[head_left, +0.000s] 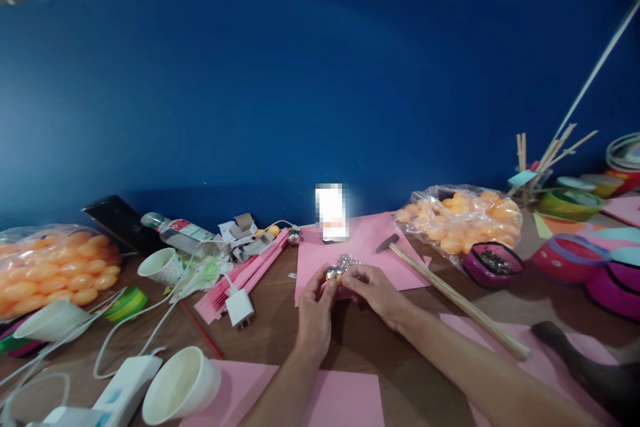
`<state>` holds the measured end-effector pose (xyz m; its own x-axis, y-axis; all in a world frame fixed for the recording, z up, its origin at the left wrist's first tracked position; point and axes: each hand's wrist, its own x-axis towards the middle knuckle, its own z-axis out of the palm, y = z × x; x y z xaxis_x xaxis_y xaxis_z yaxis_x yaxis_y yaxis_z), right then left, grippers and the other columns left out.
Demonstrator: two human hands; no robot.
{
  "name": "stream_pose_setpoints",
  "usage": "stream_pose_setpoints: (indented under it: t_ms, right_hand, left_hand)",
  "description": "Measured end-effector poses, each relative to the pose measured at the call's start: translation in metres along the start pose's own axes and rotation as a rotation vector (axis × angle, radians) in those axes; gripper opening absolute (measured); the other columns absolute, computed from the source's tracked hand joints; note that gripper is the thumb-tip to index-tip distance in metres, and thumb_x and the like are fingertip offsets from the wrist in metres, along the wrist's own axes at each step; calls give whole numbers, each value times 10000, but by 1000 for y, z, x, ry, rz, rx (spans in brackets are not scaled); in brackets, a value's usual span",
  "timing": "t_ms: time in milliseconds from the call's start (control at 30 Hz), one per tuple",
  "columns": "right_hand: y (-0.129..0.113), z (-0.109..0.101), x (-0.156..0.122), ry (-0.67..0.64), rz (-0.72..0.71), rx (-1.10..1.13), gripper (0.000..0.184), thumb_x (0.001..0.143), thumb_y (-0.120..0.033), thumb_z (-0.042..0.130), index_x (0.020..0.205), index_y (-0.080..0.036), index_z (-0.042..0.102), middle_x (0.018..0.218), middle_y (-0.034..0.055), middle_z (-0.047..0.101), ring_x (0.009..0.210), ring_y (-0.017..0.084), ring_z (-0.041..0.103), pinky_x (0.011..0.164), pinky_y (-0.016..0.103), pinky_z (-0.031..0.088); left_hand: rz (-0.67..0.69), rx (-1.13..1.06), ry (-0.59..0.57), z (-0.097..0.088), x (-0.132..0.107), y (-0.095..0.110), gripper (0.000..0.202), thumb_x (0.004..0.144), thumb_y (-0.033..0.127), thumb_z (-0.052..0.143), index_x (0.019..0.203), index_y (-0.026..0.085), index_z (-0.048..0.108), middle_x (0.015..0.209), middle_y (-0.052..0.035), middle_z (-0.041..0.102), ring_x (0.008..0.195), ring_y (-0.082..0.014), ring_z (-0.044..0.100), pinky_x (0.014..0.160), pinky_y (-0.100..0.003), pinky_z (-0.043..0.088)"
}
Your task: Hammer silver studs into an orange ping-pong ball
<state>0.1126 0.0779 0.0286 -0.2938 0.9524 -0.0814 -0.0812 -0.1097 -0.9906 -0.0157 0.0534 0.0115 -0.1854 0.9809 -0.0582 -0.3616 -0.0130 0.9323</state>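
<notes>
Both my hands meet over the front edge of a pink paper sheet [365, 250], around a small shiny silver beaded piece [349, 261]. My left hand [316, 303] pinches its left side, where a bit of yellow-gold shows near the fingertips. The fingers of my right hand [373, 287] are closed on its right side. Its exact kind is too small to make out. A hammer [450, 297] with a wooden handle lies to the right of my hands. Behind them, a bright blurred-out phone-like screen [331, 210] stands against the blue wall.
Bags of orange balls [55, 273] lie at both sides. A white charger [239, 307], a power strip [127, 387] with cables and a paper cup [183, 383] are on the left. A purple bowl [493, 263] with small dark pieces sits right, near a dark-handled object [565, 347].
</notes>
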Motion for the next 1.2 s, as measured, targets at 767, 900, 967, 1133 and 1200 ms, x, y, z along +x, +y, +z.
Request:
stream_pose_setpoints:
  t_ms: [767,900,967,1133,1200]
  right_hand:
    - [-2,-5,0,-53,49,75,250,672,-387,619,683,-145,556,633,0,601,508,80,516,480,195,407]
    - [-2,-5,0,-54,69,130,242,652,-364,645,674,-136,568,690,19,635,599,101,569,541,201,428]
    - [-4,-4,-1,-36,71,146,239,629,-350,667,661,-131,577,688,17,636,623,107,576,571,209,436]
    - [-6,-5,-2,-47,75,164,269,603,-378,681,663,-130,595,688,18,643,659,129,595,602,231,449]
    - [-3,-6,-2,-60,84,175,274,609,-381,679,674,-130,592,715,27,650,682,137,607,608,233,454]
  left_hand:
    - [31,85,-17,7,-4,9,454,679,293,624,1106,168,539,1079,-89,613,983,-219,566,848,-332,439]
    - [31,131,-17,7,-5,11,455,678,294,623,1110,176,542,1042,-80,632,944,-208,582,844,-325,438]
    - [43,151,-9,7,-5,12,452,677,293,624,1109,180,550,1042,-75,632,946,-204,580,860,-324,425]
    - [60,182,9,7,-6,12,414,675,294,622,1072,184,582,1030,-64,640,939,-206,583,872,-326,417]
    - [64,191,-11,7,-6,11,399,683,295,614,1066,191,585,1038,-59,637,934,-206,585,866,-326,423]
